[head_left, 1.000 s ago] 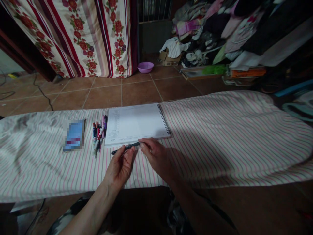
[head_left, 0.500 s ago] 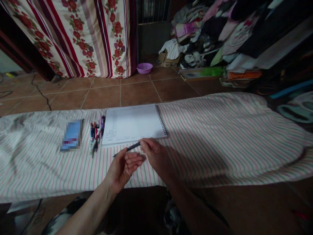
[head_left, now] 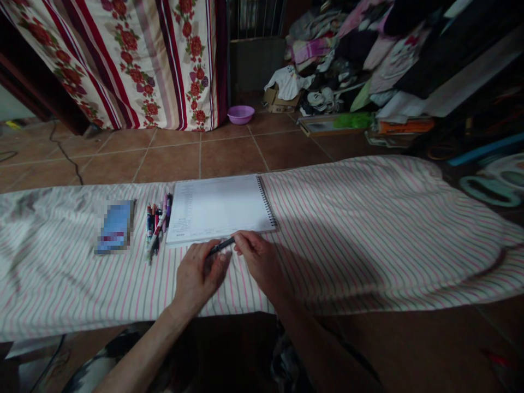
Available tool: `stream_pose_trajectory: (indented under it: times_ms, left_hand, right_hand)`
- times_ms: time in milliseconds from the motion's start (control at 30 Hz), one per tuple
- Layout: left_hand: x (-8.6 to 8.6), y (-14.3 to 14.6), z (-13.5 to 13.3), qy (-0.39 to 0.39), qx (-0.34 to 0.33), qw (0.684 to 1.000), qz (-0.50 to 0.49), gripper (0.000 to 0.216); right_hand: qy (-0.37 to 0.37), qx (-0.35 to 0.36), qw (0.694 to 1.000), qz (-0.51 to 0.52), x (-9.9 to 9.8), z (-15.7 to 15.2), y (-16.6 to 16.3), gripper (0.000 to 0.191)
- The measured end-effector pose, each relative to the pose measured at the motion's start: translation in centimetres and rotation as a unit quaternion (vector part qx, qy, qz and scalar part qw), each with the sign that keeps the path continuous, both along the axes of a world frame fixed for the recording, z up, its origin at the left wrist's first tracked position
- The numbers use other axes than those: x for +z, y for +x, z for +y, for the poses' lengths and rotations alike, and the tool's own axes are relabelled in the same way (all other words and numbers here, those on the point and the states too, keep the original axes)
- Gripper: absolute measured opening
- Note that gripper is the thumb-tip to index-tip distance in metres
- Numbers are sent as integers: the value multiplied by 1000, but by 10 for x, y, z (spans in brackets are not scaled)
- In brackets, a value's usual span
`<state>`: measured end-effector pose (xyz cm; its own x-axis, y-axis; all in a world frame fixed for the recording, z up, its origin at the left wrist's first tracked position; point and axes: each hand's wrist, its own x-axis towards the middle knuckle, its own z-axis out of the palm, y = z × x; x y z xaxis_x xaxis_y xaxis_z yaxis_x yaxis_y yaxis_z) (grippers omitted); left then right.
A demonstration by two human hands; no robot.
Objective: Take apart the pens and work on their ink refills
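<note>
Just below the frame's centre, the right hand (head_left: pixel 260 262) pinches one end of a dark pen (head_left: pixel 223 245) between thumb and fingertips; the left hand (head_left: pixel 200 275) curls palm down over the other end, its grip hidden. The pen slants at the near edge of a notebook (head_left: pixel 219 207) on the striped surface (head_left: pixel 368 229); markers (head_left: pixel 156 225) lie left of it.

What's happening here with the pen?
A person's right hand pinches one end of a dark pen, and the left hand lies over its other end. They are over the striped cloth, at the near edge of an open spiral notebook. More pens lie to the notebook's left.
</note>
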<state>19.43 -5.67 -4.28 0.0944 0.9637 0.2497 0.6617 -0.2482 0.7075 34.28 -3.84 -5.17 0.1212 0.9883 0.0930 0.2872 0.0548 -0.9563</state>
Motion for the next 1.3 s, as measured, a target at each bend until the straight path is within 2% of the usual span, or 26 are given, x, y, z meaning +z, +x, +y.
stream_pose_trajectory:
  times_ms: [100, 200, 267, 400, 500, 633, 767, 967, 1033, 1200, 1300]
  left_hand:
    - [0, -1, -2, -58, 2, 995, -78, 23]
    - [4, -5, -2, -101, 9, 977, -188, 24]
    - [6, -10, -1, -109, 3, 973, -204, 28]
    - [6, -21, 3, -68, -7, 993, -92, 24]
    - [4, -27, 3, -36, 5, 999, -33, 21]
    - [2, -36, 0, -32, 25, 999, -22, 20]
    - [2, -45, -3, -25, 40, 998, -30, 21]
    - [8, -45, -4, -12, 14, 1000, -10, 23]
    - [8, -43, -5, -5, 8, 1000, 9, 23]
    - [7, -39, -6, 23, -4, 997, 71, 23]
    - [7, -39, -5, 35, -2, 995, 94, 24]
  right_hand:
    - [0, 4, 1000, 14, 5, 0, -2, 21]
    - [11, 24, 1000, 15, 14, -1, -5, 19]
    - [12, 40, 999, 9, 16, -2, -7, 17]
    - [22, 71, 996, 45, 7, 0, -13, 16]
    - [-3, 72, 993, 96, -2, 3, -17, 17]
    - [-57, 74, 976, 195, -9, 5, -17, 23]
    - [-99, 110, 935, 324, -10, 5, -16, 23]
    - [-155, 102, 899, 396, -2, 5, -14, 14]
    - [-149, 109, 901, 392, -3, 5, -13, 11]
    - [-114, 103, 937, 314, -12, 6, -13, 13]
    - [-118, 104, 932, 327, -13, 7, -13, 14]
